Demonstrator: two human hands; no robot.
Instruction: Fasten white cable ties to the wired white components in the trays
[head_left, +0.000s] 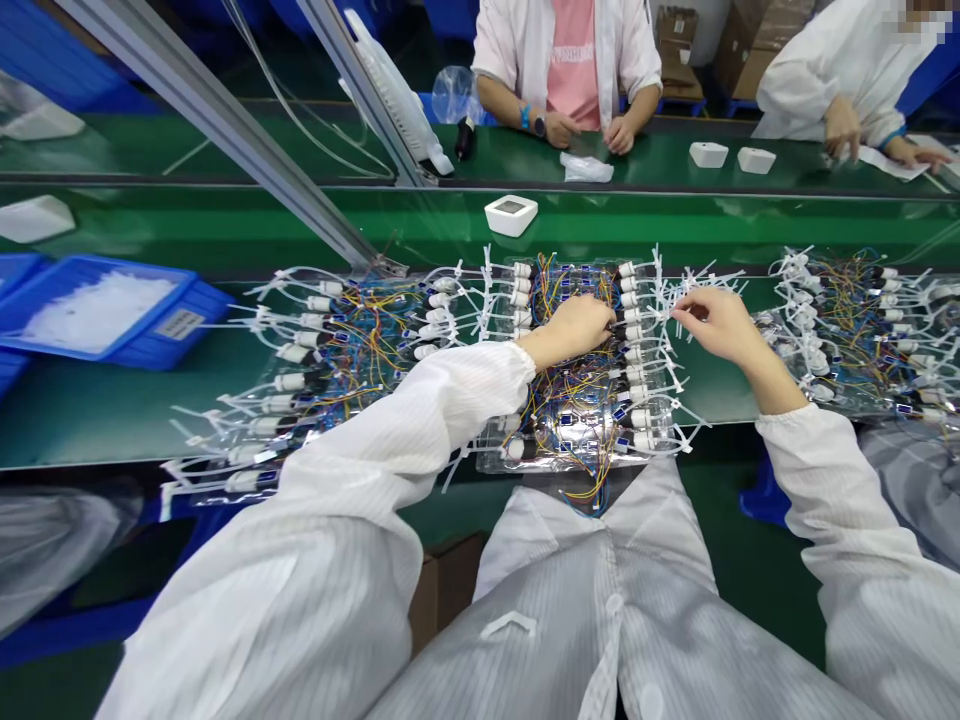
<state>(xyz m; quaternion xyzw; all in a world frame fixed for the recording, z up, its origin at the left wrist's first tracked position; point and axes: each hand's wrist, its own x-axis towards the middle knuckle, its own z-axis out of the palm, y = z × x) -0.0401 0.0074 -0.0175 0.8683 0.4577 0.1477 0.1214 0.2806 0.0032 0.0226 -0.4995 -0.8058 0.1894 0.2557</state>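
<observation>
A clear plastic tray in front of me bears rows of white cylindrical parts with white zip ties, small blue boards and coloured wires. Over its right row, my left hand is closed, its fingertips at a white part; what they grip is too small to make out. Just to the right, my right hand pinches at the white zip ties sticking out from that row. Its thumb and forefinger are pressed together around something thin that I cannot make out.
Similar loaded trays stand left and right. A blue bin of white pieces is at far left. Metal posts rise behind. A white device lies on the green belt. Two people work opposite.
</observation>
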